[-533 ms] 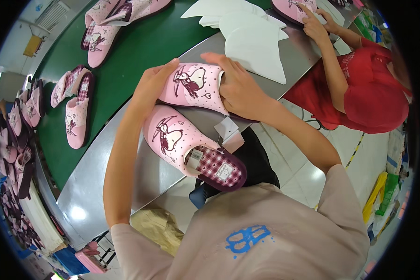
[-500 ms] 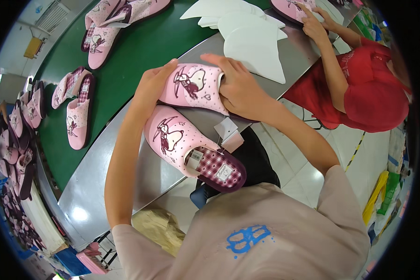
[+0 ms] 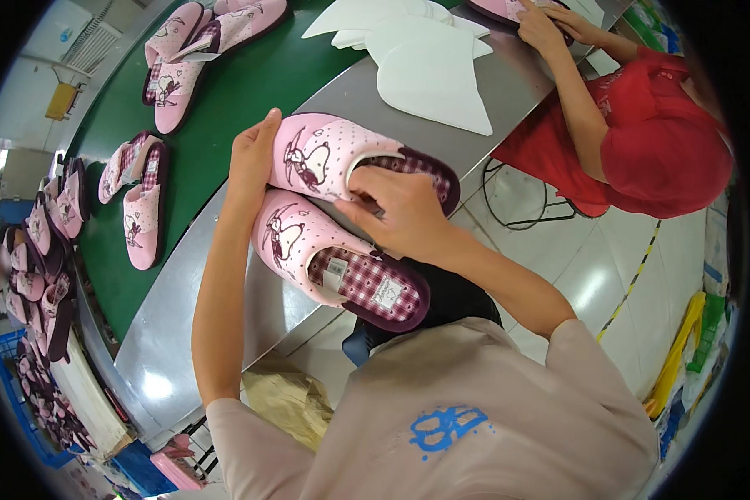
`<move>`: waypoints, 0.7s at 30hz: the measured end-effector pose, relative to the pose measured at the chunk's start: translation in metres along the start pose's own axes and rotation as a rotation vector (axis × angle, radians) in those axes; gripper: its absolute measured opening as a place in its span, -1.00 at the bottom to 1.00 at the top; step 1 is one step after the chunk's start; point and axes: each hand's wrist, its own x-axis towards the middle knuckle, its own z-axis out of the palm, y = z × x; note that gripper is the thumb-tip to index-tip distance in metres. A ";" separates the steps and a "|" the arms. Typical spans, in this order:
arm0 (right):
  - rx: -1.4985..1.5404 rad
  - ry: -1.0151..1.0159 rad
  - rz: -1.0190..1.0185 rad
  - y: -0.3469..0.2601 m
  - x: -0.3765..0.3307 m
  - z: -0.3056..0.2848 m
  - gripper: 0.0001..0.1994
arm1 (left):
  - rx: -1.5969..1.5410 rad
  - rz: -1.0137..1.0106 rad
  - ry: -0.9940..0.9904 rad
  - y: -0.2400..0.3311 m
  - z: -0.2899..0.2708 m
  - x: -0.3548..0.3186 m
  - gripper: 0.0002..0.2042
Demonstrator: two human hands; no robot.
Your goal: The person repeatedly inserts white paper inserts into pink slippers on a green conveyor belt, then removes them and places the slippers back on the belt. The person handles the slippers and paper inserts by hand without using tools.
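Observation:
Two pink slippers with a printed cartoon dog and dark plaid insoles lie side by side at the near edge of the metal table. My left hand (image 3: 252, 162) is against the toe of the far slipper (image 3: 317, 154), its thumb along the edge and its other fingers mostly hidden. Curled fingers of my right hand (image 3: 408, 212) reach into that slipper's opening, with the thumb outside the rim. The near slipper (image 3: 287, 246) sits closer to me, a pale label inside it and its heel past the table edge.
A green belt (image 3: 217, 108) carries more pink slippers (image 3: 142, 221). White shaped sheets (image 3: 433, 75) are stacked on the metal table (image 3: 183, 333). At the right, a person in red (image 3: 642, 150) handles another slipper. Slippers crowd a rack and a blue crate (image 3: 12, 358) at far left.
The far slipper has turned so its opening and insole show. My right hand has moved from its side into the opening. The hanging tags are out of sight. My left hand has shifted left.

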 end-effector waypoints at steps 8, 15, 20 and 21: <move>0.453 -0.108 0.142 -0.001 0.000 -0.017 -0.58 | 0.005 0.437 0.186 0.001 -0.006 -0.011 -0.66; 0.916 -0.178 0.198 0.017 0.013 -0.032 -0.41 | 0.140 0.501 0.020 0.055 0.005 -0.071 -0.76; 0.692 -0.414 0.217 0.010 0.001 -0.036 -0.49 | 0.069 0.482 -0.340 0.034 0.005 -0.090 -0.53; 0.836 -0.412 0.265 0.003 0.004 -0.035 -0.49 | 0.058 0.469 -0.337 0.031 0.006 -0.093 -0.53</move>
